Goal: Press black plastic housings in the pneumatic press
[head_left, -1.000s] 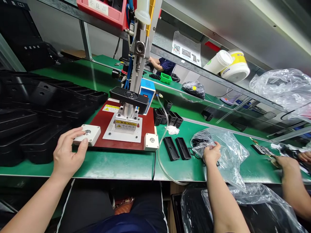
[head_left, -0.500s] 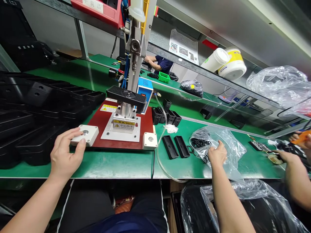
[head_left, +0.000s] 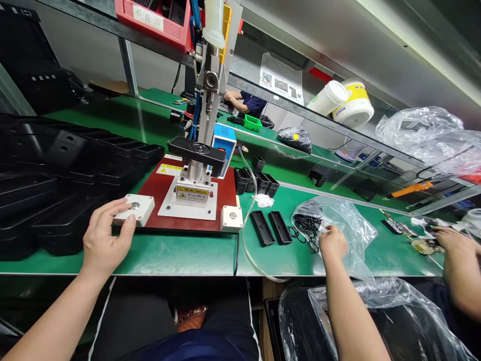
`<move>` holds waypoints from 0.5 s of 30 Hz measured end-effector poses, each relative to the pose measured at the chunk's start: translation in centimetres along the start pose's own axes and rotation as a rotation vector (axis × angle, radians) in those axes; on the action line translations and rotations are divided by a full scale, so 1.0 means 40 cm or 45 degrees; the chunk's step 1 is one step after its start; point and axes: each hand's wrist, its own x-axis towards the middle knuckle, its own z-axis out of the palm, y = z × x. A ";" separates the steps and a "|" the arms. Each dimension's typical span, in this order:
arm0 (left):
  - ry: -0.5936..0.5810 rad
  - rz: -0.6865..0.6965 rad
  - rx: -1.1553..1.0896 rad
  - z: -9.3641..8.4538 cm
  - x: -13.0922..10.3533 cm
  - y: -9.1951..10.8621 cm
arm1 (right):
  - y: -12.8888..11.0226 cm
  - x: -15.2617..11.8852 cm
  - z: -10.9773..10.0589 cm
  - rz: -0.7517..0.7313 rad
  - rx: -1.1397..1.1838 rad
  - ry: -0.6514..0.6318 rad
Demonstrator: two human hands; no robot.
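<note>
The left hand [head_left: 107,240] is at the white button box [head_left: 145,214] on the near left corner of the red board [head_left: 152,186]. Its grip is spread: the fingers reach over the top of the box to its round button, and the thumb stands apart at the near side. How hard the fingertips press cannot be told.

The right hand [head_left: 333,245] is at the clear plastic bag [head_left: 355,228] lying on the bench [head_left: 180,255], its fingers bent and touching the film. Whether that grip pinches film or a ring cannot be told, as the fingertips are partly hidden.

Black rings [head_left: 307,224] lie bunched in the bag, just left of the right hand, and a few spill out beside two long black trays [head_left: 262,228]. The press [head_left: 197,170] stands on the red board, between the two hands, with a black slotted bar [head_left: 180,146] across its top.
</note>
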 end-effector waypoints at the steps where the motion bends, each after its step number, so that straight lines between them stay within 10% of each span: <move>1: 0.001 -0.004 0.000 0.000 0.000 0.000 | 0.014 0.014 -0.003 0.033 -0.009 0.022; 7: 0.003 0.002 -0.012 0.005 0.002 -0.001 | 0.063 0.032 0.023 0.028 0.027 -0.031; 15: 0.001 0.002 -0.005 0.002 -0.001 -0.001 | -0.004 -0.084 0.033 -0.452 0.247 0.331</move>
